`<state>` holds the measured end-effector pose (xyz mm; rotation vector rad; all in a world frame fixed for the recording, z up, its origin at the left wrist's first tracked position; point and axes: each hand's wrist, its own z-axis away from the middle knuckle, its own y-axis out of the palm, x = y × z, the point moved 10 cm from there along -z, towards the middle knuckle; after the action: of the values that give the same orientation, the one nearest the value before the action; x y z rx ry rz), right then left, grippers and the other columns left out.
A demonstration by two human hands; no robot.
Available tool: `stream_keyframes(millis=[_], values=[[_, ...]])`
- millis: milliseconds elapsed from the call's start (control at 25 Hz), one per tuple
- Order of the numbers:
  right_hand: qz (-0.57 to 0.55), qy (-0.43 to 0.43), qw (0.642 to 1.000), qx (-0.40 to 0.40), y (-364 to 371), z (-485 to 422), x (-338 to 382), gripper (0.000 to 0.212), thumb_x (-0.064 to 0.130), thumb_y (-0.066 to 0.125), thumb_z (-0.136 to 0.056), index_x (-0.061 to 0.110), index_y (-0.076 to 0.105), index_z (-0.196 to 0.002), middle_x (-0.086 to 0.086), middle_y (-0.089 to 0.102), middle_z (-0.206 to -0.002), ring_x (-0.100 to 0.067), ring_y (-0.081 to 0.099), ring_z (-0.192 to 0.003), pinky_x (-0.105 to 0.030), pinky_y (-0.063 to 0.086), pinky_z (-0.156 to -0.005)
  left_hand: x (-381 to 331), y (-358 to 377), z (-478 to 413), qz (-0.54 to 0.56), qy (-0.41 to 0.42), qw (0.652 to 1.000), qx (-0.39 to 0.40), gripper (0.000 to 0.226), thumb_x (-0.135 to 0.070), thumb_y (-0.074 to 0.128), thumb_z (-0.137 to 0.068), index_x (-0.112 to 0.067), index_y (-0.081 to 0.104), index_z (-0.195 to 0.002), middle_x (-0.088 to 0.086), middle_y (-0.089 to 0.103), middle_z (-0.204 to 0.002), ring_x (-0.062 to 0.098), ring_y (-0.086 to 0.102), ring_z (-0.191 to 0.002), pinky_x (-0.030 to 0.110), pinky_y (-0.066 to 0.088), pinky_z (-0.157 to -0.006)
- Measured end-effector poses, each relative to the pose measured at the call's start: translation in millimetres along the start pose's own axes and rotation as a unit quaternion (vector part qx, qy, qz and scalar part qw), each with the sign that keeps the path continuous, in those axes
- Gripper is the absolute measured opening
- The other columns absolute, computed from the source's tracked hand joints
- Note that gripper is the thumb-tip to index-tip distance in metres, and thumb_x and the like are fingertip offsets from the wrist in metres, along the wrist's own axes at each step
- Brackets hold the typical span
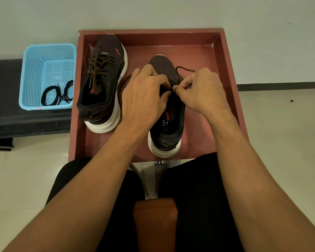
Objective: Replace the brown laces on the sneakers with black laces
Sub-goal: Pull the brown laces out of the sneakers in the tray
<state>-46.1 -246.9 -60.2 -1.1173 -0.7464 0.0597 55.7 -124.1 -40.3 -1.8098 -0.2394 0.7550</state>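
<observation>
Nearest the camera, an orange-brown padded seat edge (155, 215) shows between two legs in black trousers (198, 197). Both bare forearms extend forward over the lap to a shallow, reddish-brown rectangular tray (227, 73).

Inside the tray, at its near edge and right of centre, stands the near sneaker (166, 135). It is a dark knit shoe with a thick white sole, upright, with the heel toward the person and the toe pointing away. The left hand (144, 95) grips this sneaker's upper at the eyelet zone, with fingers and thumb curled onto it. The right hand (202, 91) pinches the brown lace (185, 70) between thumb and forefinger, just beside the left fingertips. A loop of the brown lace rises beyond the right hand, over the toe area. How many eyelets are threaded cannot be told, because the hands cover them.

Left of the hands, in the far-left part of the tray, lies the far sneaker (105, 84), of the same dark knit with a white sole. It is tilted on its side, with the sole facing right. Its brown laces (98, 70) are threaded through the eyelets.

Outside the tray, just beside its left wall, a light-blue perforated plastic basket (31, 73) sits on a black tabletop (5, 99). The black laces (57, 94) lie coiled in the basket's near-right corner.
</observation>
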Motion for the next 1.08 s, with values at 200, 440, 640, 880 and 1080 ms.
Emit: stream_keyframes(millis=[200,440,640,880,1080], values=[[-0.020,0.004,1.000,0.007,0.8,-1.5,-1.9,0.026,0.042,0.080,-0.090,0.035,0.069,-0.067,0.009,0.073,-0.081,-0.016,0.072,-0.081,-0.035,0.062,-0.075,2.7,6.7,0.5,0.029,-0.010,0.999,0.014,0.019,-0.043,0.075,-0.090,-0.037,0.077,-0.108,-0.007,0.052,-0.104,0.015,0.056,-0.098,0.036,0.052,-0.069],[-0.032,0.006,0.999,0.013,2.3,-1.7,-4.7,0.021,0.043,0.081,-0.089,0.029,0.076,-0.074,0.010,0.071,-0.073,-0.010,0.068,-0.069,-0.026,0.056,-0.066,34.9,0.5,-1.9,0.167,-0.096,0.981,0.003,0.004,-0.024,0.072,-0.091,-0.026,0.070,-0.089,-0.011,0.060,-0.087,0.006,0.056,-0.077,0.030,0.051,-0.076],[-0.030,0.000,0.999,0.017,2.2,-1.9,-5.0,0.023,0.042,0.080,-0.090,0.029,0.075,-0.071,0.011,0.068,-0.067,-0.007,0.066,-0.066,-0.021,0.048,-0.059,49.4,-14.7,5.2,0.200,-0.122,0.972,-0.017,0.003,-0.018,0.070,-0.094,-0.021,0.070,-0.093,-0.012,0.061,-0.089,-0.002,0.058,-0.077,0.009,0.044,-0.072],[-0.023,-0.011,1.000,0.015,3.6,-3.8,-3.2,0.023,0.042,0.079,-0.089,0.030,0.073,-0.071,0.007,0.071,-0.069,-0.015,0.070,-0.070,-0.032,0.061,-0.069,-9.0,-4.9,0.4,0.042,0.043,0.998,0.009,0.020,-0.035,0.072,-0.088,-0.030,0.077,-0.107,-0.008,0.067,-0.105,0.023,0.053,-0.104,0.043,0.049,-0.088],[-0.029,-0.010,0.999,0.015,3.0,-2.9,-3.6,0.024,0.044,0.080,-0.089,0.031,0.074,-0.070,0.007,0.071,-0.069,-0.014,0.071,-0.069,-0.035,0.063,-0.069,0.7,0.5,-1.4,0.036,0.012,0.999,-0.003,0.013,-0.035,0.077,-0.087,-0.027,0.080,-0.097,-0.007,0.069,-0.094,0.025,0.054,-0.098,0.044,0.049,-0.083]])
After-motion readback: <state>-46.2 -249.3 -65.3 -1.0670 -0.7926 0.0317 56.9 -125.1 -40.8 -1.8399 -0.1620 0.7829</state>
